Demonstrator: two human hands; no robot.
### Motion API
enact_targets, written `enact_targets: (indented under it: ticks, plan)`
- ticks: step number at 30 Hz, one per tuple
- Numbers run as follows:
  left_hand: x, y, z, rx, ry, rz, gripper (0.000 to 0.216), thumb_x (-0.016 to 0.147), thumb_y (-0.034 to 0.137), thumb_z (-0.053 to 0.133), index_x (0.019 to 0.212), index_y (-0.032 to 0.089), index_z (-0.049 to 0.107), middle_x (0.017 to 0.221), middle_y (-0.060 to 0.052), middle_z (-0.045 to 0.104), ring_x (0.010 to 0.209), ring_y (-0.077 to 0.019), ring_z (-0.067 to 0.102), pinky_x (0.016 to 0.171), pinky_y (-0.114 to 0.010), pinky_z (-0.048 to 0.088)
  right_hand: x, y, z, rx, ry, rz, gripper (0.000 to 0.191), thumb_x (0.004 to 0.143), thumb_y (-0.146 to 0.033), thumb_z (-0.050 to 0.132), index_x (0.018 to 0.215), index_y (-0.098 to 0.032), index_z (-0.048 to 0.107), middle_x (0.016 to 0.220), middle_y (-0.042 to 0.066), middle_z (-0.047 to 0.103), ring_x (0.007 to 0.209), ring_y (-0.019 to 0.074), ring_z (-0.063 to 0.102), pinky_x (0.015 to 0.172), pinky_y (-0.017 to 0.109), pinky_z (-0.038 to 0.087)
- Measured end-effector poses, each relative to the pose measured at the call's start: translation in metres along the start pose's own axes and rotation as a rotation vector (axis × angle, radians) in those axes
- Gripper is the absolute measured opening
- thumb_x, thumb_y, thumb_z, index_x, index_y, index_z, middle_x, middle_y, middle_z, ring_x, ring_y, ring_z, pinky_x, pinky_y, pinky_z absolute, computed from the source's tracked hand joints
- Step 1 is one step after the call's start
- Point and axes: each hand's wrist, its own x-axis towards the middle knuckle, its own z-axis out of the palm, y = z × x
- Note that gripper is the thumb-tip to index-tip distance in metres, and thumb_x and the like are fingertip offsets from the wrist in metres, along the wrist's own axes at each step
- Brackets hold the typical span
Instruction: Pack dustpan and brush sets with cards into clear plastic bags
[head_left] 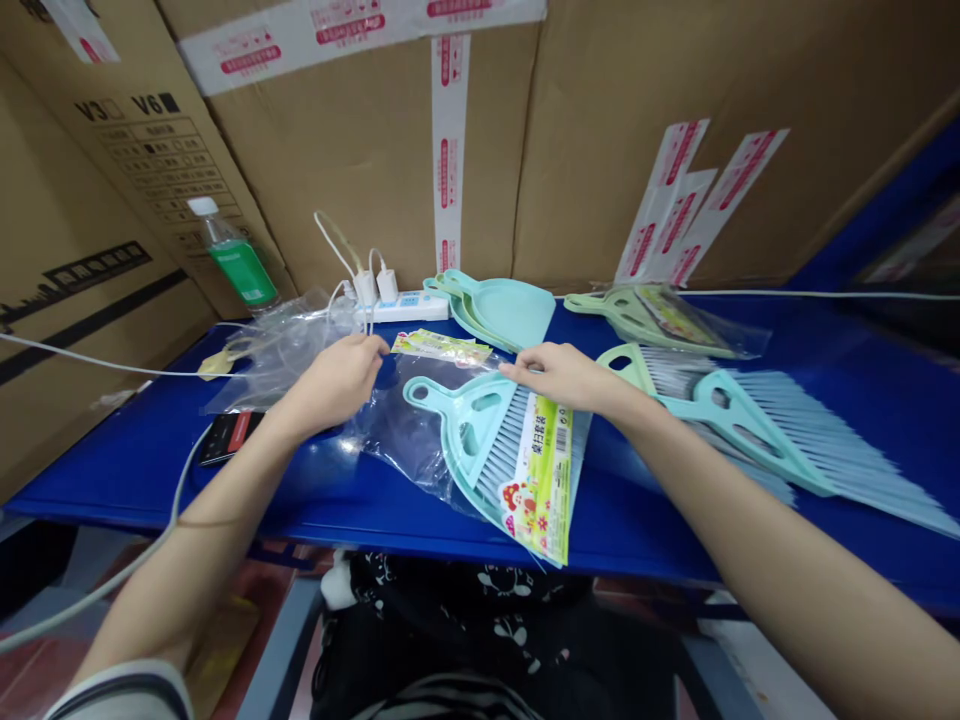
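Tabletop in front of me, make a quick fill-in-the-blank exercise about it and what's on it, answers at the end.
The tabletop is ____.
The barcoded card is nearer the ____ hand.
The white power strip lies to the ____ of the stacked dustpans.
The bottle has a ____ label.

Missing words: blue; right; left; green.

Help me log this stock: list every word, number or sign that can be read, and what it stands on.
"V3": left cardboard box, beside an unfilled square.
"V6": same box, beside a filled square.
"桌扫套装": yellow-green card over the bristles.
Barcode: same card, digits unreadable.
Too small or blurred: the box's other print, tape, bottle label, phone screen.
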Motion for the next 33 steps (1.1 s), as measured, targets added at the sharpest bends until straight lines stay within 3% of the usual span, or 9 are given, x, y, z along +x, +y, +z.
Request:
enact_targets:
  ticks: [4, 7, 14, 18, 23, 28, 33]
  plan:
    - [0.014, -0.014, 0.001, -0.136, -0.31, -0.013, 0.025, 0.081, 0.017, 0.04, 0.088, 0.018, 0.064, 0.079, -0.005, 0.07, 0.076, -0.0182, 0.066, 0.075, -0.03, 0.051, -0.001, -0.001, 0.0, -0.025, -0.007, 0.034, 0.038, 0.086, -0.046, 0.046, 0.056, -0.023, 0.044, 0.063, 0.004, 0.059, 0.065, 0.0184, 0.057, 0.058, 0.028, 0.035]
    - [0.018, -0.015, 0.007, -0.398, -0.399, -0.058, 0.021, 0.082, 0.023, 0.043, 0.084, 0.018, 0.063, 0.069, -0.002, 0.067, 0.059, -0.0134, 0.062, 0.06, -0.025, 0.05, -0.002, 0.0, 0.001, -0.044, -0.003, 0.061, 0.036, 0.087, -0.047, 0.046, 0.059, -0.023, 0.043, 0.065, 0.004, 0.058, 0.065, 0.0181, 0.056, 0.057, 0.028, 0.034]
    - [0.014, -0.017, 0.011, -0.67, -0.442, -0.091, 0.026, 0.08, 0.037, 0.056, 0.091, 0.019, 0.071, 0.057, 0.001, 0.058, 0.046, -0.0103, 0.055, 0.048, -0.022, 0.045, -0.001, 0.004, 0.006, -0.025, -0.037, 0.02, 0.037, 0.089, -0.048, 0.043, 0.062, -0.023, 0.046, 0.07, 0.005, 0.063, 0.066, 0.018, 0.057, 0.059, 0.028, 0.037]
    - [0.013, -0.019, 0.013, -0.692, -0.495, -0.08, 0.027, 0.078, 0.041, 0.058, 0.084, 0.02, 0.073, 0.052, 0.003, 0.055, 0.044, -0.0087, 0.049, 0.045, -0.021, 0.039, 0.001, 0.005, 0.009, -0.047, -0.09, 0.051, 0.044, 0.089, -0.054, 0.04, 0.059, -0.022, 0.05, 0.068, 0.006, 0.063, 0.065, 0.0191, 0.057, 0.059, 0.03, 0.037]
    - [0.012, -0.017, 0.017, -0.606, -0.437, -0.014, 0.022, 0.074, 0.039, 0.061, 0.07, 0.02, 0.07, 0.057, 0.001, 0.06, 0.05, -0.0087, 0.046, 0.047, -0.021, 0.036, 0.002, 0.007, 0.007, -0.02, -0.014, 0.01, 0.04, 0.085, -0.054, 0.048, 0.06, -0.022, 0.053, 0.068, 0.005, 0.064, 0.068, 0.0203, 0.06, 0.06, 0.03, 0.038]
    - [0.007, -0.008, 0.019, -0.575, -0.39, -0.074, 0.021, 0.079, 0.032, 0.051, 0.062, 0.019, 0.057, 0.053, 0.003, 0.052, 0.047, -0.0082, 0.046, 0.045, -0.019, 0.035, 0.002, 0.012, 0.002, 0.287, -0.046, 0.048, 0.025, 0.086, -0.038, 0.053, 0.07, -0.02, 0.059, 0.077, 0.006, 0.069, 0.075, 0.0184, 0.062, 0.064, 0.027, 0.044]
    - [0.003, -0.007, 0.02, -0.559, -0.393, -0.135, 0.018, 0.082, 0.027, 0.046, 0.067, 0.019, 0.053, 0.055, 0.001, 0.059, 0.046, -0.0091, 0.052, 0.045, -0.019, 0.041, 0.003, 0.015, -0.004, 0.667, -0.128, 0.158, 0.011, 0.084, -0.022, 0.057, 0.079, -0.019, 0.066, 0.09, 0.005, 0.073, 0.082, 0.0166, 0.066, 0.071, 0.025, 0.051]
